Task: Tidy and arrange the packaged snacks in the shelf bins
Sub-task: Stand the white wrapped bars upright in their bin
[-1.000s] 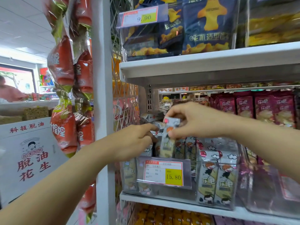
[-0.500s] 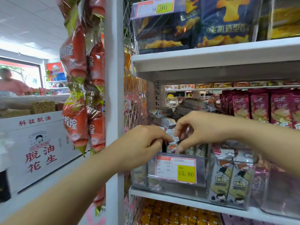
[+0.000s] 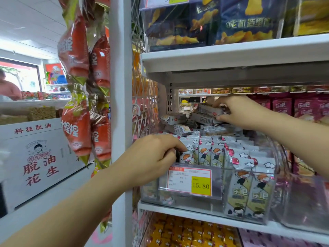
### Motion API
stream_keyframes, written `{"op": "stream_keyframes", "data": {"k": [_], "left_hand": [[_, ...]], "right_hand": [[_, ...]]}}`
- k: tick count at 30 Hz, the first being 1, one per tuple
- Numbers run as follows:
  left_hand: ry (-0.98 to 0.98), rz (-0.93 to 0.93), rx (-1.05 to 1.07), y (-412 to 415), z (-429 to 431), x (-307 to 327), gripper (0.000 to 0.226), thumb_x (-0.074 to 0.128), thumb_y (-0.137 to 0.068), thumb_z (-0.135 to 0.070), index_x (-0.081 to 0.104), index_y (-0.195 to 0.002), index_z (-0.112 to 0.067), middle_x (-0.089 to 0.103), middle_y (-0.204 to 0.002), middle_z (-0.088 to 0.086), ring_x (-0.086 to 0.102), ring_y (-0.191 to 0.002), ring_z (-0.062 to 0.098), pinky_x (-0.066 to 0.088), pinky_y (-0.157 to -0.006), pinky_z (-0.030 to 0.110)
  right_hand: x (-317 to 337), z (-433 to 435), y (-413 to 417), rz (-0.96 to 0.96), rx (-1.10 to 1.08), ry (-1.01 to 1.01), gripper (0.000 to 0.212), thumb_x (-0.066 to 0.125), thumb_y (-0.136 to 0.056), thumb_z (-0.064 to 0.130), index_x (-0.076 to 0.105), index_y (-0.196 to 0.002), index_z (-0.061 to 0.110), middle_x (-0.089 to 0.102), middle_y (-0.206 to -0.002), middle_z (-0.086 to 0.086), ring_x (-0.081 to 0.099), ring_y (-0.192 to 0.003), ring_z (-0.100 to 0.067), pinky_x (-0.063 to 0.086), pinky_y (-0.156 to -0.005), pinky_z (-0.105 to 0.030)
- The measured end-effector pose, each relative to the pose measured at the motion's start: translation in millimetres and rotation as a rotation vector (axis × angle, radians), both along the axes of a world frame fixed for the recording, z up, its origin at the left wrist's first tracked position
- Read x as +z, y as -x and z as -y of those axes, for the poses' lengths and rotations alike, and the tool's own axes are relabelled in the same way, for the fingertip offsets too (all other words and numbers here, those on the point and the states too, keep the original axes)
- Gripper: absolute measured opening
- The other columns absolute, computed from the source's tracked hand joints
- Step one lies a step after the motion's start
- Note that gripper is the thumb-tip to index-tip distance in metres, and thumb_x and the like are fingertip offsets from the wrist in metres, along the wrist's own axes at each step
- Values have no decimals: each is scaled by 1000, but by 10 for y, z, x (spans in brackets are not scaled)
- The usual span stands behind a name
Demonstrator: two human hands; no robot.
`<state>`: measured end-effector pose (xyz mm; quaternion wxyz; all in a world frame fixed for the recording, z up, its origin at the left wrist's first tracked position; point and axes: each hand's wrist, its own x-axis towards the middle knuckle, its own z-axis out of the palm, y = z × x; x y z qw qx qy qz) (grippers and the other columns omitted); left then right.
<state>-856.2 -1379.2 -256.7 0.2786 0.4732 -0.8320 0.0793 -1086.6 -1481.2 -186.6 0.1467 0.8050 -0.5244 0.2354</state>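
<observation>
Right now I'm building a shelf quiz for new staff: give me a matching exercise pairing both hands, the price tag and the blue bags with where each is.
1. left hand
2. right hand
3. price tag
4. blue bags

A. on the top shelf
B. grips a loose pack at the back
C. on the bin front
D. touches the upright packs

Pairs: 1-D, 2-B, 3-C, 4-A.

In the clear bin [image 3: 236,171] before me the silver cartoon snack packs [image 3: 204,154] stand upright in rows, while white packs [image 3: 201,120] lie flat, piled behind them.
</observation>
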Motion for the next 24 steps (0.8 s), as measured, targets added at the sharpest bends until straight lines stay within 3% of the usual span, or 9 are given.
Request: {"op": "stream_keyframes", "data": {"k": [2,5,8,11,14,17,21,24], "left_hand": [[-3,2,6,2,-3,2,35,40,-95,-15,64,-117,-29,64,-115,-16,50,-104,-3,37,-84,7],[5,8,7,2,-6,-2,35,41,-96,-13,64,-117,-30,63,-115,-16,52,-103,-2,37,-83,7],[4,7,7,4,-8,-10,36,41,-96,-14,64,-117,-31,63,-114,-17,52,-101,-3,38,-80,7],[1,-8,14,5,-4,-19,35,40,-96,-17,64,-115,-32,61,-106,-19,55,-90,-4,38,-71,4],[-3,-22,14,3,1,-34,42,32,-88,-28,64,-114,-35,61,-105,-22,57,-90,-2,42,-72,10],[-2,-24,16,7,-2,-43,42,32,-88,-29,64,-114,-35,58,-100,-27,57,-91,-2,40,-69,9],[-13,-45,13,7,-4,-31,35,42,-95,-15,65,-114,-32,56,-96,-30,52,-84,-16,36,-67,4],[-11,-35,-15,-14,18,-37,35,37,-89,-23,65,-108,-29,60,-100,-22,55,-89,-6,43,-75,14]], "right_hand": [[-6,0,-3,17,12,31,39,63,-90,21,56,-127,17,64,-113,-10,58,-86,-20,42,-69,-27],[8,-101,1,144,113,163,27,60,-90,16,65,-117,12,67,-110,-7,56,-88,-16,41,-75,-22],[48,-304,3,323,217,235,23,61,-89,18,67,-112,18,66,-96,2,54,-69,1,37,-60,-2],[76,-488,-4,466,336,115,10,62,-89,23,68,-98,22,64,-79,11,53,-56,2,38,-47,-5],[72,-622,-14,576,434,-78,12,65,-88,30,71,-86,20,67,-64,8,55,-48,1,43,-48,-11],[56,-715,-11,555,438,-123,17,67,-83,38,72,-85,22,68,-66,7,56,-51,2,45,-50,-10],[41,-817,-44,549,482,-157,18,68,-81,39,72,-86,22,67,-66,6,57,-53,3,47,-51,-10],[42,-851,-70,487,549,-255,14,68,-83,32,72,-92,21,73,-79,4,67,-68,-4,54,-63,-15]]}}
